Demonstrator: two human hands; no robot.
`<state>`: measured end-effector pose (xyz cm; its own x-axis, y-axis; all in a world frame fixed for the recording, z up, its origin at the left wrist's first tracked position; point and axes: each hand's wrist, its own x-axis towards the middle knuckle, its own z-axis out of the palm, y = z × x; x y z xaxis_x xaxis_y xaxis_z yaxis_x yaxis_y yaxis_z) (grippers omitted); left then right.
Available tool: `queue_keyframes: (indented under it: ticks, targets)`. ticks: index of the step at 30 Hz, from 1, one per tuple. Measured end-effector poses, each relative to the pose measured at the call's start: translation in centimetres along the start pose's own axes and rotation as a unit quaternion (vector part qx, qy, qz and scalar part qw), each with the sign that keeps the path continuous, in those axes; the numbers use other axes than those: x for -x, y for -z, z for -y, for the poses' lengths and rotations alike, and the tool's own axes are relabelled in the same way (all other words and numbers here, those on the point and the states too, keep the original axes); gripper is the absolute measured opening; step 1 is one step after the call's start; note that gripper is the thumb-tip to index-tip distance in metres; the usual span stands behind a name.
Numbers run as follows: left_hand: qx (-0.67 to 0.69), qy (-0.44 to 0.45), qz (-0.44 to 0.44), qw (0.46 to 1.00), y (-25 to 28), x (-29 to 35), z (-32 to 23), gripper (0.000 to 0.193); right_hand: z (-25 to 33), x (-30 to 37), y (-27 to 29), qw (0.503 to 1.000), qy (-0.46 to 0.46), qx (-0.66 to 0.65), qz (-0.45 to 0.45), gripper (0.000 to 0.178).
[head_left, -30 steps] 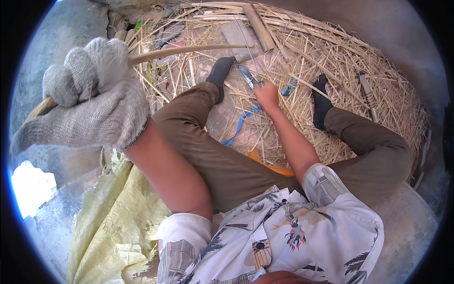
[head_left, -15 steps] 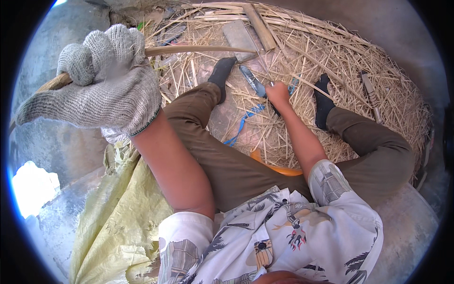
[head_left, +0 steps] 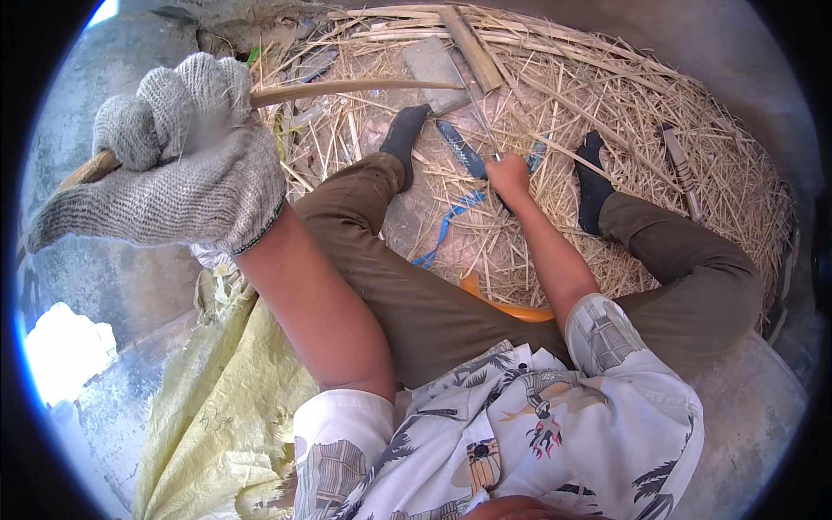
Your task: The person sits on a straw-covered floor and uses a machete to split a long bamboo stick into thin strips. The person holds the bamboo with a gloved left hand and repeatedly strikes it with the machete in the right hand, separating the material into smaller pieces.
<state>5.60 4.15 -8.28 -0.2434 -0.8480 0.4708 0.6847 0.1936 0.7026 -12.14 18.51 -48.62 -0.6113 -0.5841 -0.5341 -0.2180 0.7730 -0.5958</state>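
Note:
My left hand (head_left: 178,156), in a grey knitted work glove, is raised at the upper left. Its fingers are wrapped round a long strip of split wood or bamboo (head_left: 355,87), whose tapered end points right. Low among the shavings, my bare right hand (head_left: 510,178) is closed on a knife (head_left: 478,108); the thin blade slants up and left, and the fist hides most of the handle. Just left of that fist lies a dark, blue-edged flat object (head_left: 461,149), its kind unclear. A blue strap (head_left: 446,221) trails on the floor nearby.
Pale shavings and strips (head_left: 693,173) cover the floor around my outstretched legs. A grey flat stone (head_left: 431,69) and a wooden block (head_left: 472,52) lie ahead. A banded tool (head_left: 682,173) rests at the right, a yellowish woven sack (head_left: 217,381) at my left, and something orange (head_left: 520,312) under my leg.
My left hand has shifted slightly left and down, carrying the strip with it. My right hand stays in nearly the same place, still gripping the knife.

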Motion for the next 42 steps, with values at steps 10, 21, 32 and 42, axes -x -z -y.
queue_keyframes:
  ticks: [10, 21, 32, 42]
  targets:
    - [-0.024, 0.011, 0.031, 0.999, -1.0, 0.3, -0.6, 0.078, -0.1, 0.5, 0.2, 0.999, -0.030, 0.002, 0.017, 0.038]
    - [0.001, 0.000, 0.058, 0.998, 0.0, 0.3, -1.3, 0.076, -4.5, 0.2, -1.6, 0.994, 0.039, -0.103, -0.014, 0.030]
    - [0.014, 0.034, 0.132, 0.991, 1.7, -0.2, -4.1, 0.069, -4.1, 0.2, -1.6, 0.988, 0.052, -0.115, -0.083, 0.027]
    - [-0.035, -0.101, 0.066, 0.992, 3.0, 1.3, -9.1, 0.065, 0.2, -1.0, 1.8, 0.979, 0.103, -0.151, -0.086, 0.030]
